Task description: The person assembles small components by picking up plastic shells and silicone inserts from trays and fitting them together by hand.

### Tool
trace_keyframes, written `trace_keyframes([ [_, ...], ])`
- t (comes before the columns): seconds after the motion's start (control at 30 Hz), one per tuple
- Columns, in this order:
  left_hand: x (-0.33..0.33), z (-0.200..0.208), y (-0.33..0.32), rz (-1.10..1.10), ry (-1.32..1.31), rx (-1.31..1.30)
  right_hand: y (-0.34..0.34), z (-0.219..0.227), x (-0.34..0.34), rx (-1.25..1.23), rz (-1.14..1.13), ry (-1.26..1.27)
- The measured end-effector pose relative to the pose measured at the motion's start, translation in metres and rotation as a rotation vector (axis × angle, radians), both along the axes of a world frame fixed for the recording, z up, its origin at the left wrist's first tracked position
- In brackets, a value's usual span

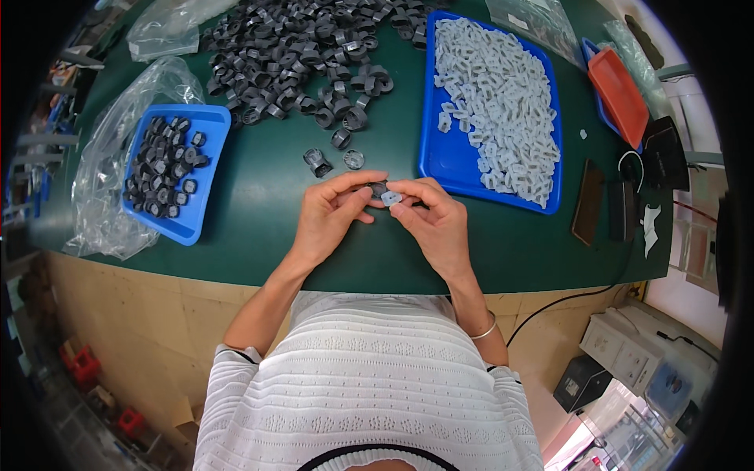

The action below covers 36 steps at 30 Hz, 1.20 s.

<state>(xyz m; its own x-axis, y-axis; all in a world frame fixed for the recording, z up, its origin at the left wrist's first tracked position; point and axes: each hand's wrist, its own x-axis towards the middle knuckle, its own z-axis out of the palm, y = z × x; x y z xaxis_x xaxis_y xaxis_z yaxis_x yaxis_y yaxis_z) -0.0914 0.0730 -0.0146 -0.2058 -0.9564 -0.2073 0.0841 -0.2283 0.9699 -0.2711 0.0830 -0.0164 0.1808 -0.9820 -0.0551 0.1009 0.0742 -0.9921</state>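
My left hand [329, 214] pinches a dark grey plastic part [378, 188] between thumb and fingers, over the near middle of the green table. Right against it, my right hand [433, 221] grips a small whitish plastic piece [391, 198] with thumb and forefinger. The two parts meet or nearly meet; fingers cover much of both. Just beyond my left hand lie two loose dark round parts, one a ribbed piece [318, 162] and the other a ring with a pale inside [353, 159].
A large heap of dark ring-shaped parts [283, 55] covers the far middle. A blue tray [452, 161] of whitish pieces stands right, a smaller blue tray [206, 119] of dark parts left, beside plastic bags [98, 188]. At far right are a red tray [620, 94] and a phone-like slab [587, 202].
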Motion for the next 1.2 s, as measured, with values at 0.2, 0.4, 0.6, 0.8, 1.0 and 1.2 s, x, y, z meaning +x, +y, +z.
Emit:
trace_keyframes([
  [0.2, 0.000, 0.007, 0.003, -0.024, 0.066, 0.085, -0.001, 0.002, -0.006, -0.011, 0.002, 0.043],
  [0.4, -0.005, 0.006, 0.008, -0.004, 0.097, 0.116, 0.002, -0.010, 0.001, -0.034, -0.099, 0.070],
  [0.6, -0.015, -0.009, 0.010, 0.068, 0.022, -0.006, 0.006, -0.001, 0.004, -0.076, -0.110, 0.166],
  [0.8, -0.016, -0.010, 0.013, 0.033, -0.116, -0.046, 0.004, 0.009, -0.002, -0.025, -0.101, 0.323],
  [1.0, -0.006, -0.006, 0.012, 0.049, 0.210, 0.193, 0.001, 0.002, -0.008, -0.036, -0.102, 0.338],
  [1.2, -0.007, -0.013, 0.017, 0.066, 0.202, 0.179, -0.003, 0.008, 0.001, 0.096, -0.155, 0.212],
])
